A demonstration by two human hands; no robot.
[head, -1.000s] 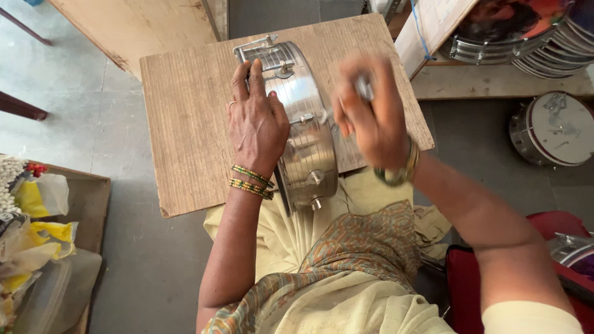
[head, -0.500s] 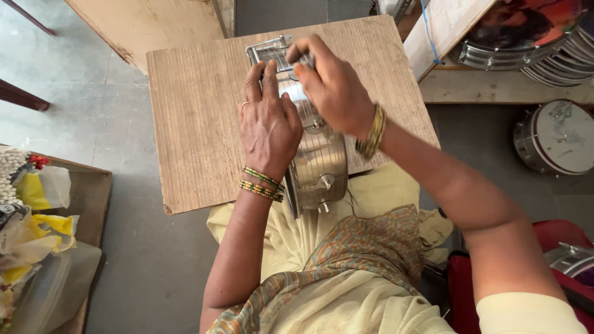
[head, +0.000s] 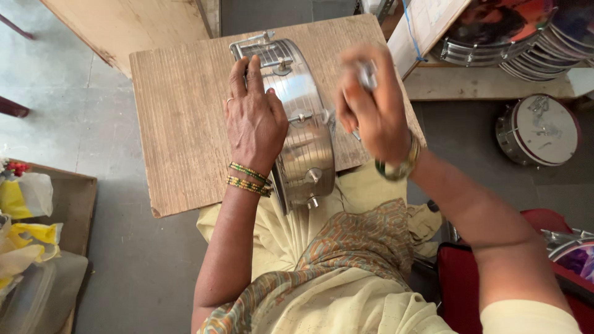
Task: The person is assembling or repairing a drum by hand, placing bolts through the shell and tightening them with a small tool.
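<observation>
Head view: left hand (head: 253,120) presses flat, fingers spread, on the metal drum shell (head: 303,130); right hand (head: 371,108) pinches a blurred small metal tool (head: 367,73).

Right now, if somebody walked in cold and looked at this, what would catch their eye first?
First the shiny metal drum shell, standing on edge on the wooden board at the centre, with the left hand pressed flat against its side. Next the right hand, blurred just right of the shell, gripping a small metal tool that is too smeared to identify. Then the stack of finished drums at top right, with one more drum on the floor below.
</observation>
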